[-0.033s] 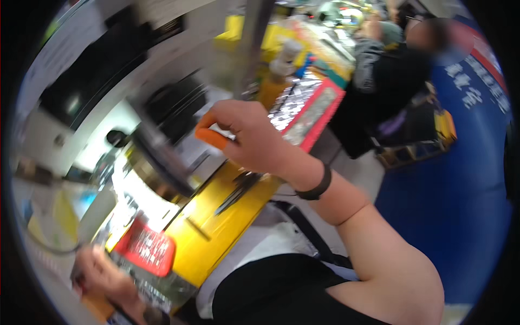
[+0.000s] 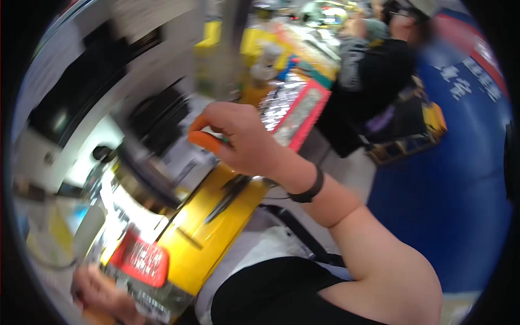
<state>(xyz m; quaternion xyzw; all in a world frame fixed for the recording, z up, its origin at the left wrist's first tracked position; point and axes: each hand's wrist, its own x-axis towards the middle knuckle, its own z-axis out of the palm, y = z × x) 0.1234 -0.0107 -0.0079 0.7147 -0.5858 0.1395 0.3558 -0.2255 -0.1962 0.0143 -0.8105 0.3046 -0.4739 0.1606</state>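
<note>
My right hand is raised over the yellow work surface. Orange covers sit on its thumb and index finger, whose tips press together. A speck of green shows by the fingers, but what they pinch is too small to make out. Under this hand lie dark tweezers. At the lower left my left hand is blurred, its fingers curled in; a dark spot shows there, but I cannot tell what it holds. Nearest to it is a red tray of small shiny pieces, beside a clear plastic bag.
A round dark-rimmed device stands by a bright light at the left. Beyond my right hand are a pink-edged tray and a white-topped bottle. A co-worker in black sits farther off, near a dark crate on the blue floor.
The whole view has shifted slightly, so the bench and co-worker appear farther left. Both hands keep their poses; a speck of green now shows by my right fingers.
</note>
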